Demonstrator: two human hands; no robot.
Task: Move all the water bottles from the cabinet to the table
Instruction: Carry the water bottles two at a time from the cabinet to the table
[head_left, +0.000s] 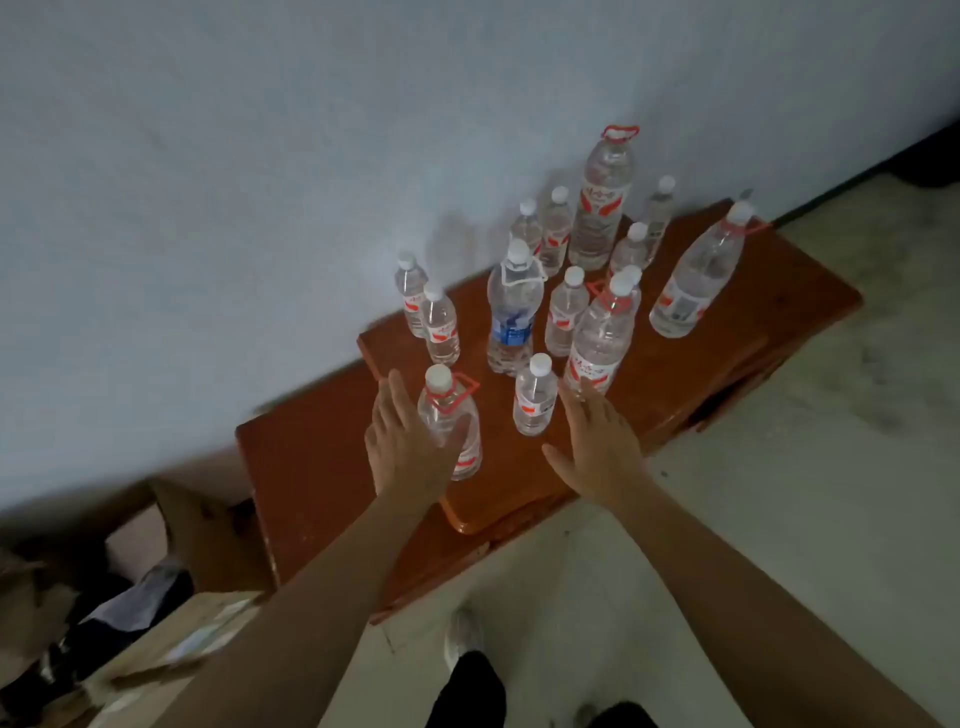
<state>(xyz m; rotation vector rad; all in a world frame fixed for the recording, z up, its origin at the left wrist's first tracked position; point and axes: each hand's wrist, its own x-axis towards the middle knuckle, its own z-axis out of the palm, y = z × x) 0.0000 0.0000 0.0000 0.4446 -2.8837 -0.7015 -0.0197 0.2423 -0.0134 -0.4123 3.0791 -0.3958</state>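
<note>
Several clear water bottles stand on a red-brown wooden cabinet (701, 374) against the wall. Nearest me is a large bottle with a red handle ring (449, 410). My left hand (408, 441) reaches around its left side, fingers spread, thumb across its front; whether it grips I cannot tell. A small white-capped bottle (535, 397) stands between my hands. My right hand (597, 441) is open, its fingertips at the base of another large red-ringed bottle (602, 338). A blue-labelled bottle (513, 312) stands behind.
The cabinet has a lower step (311, 467) at its left end. Open cardboard boxes (156, 545) with clutter lie on the floor at lower left. Pale floor (779, 493) stretches to the right. My shoe (462, 634) shows below.
</note>
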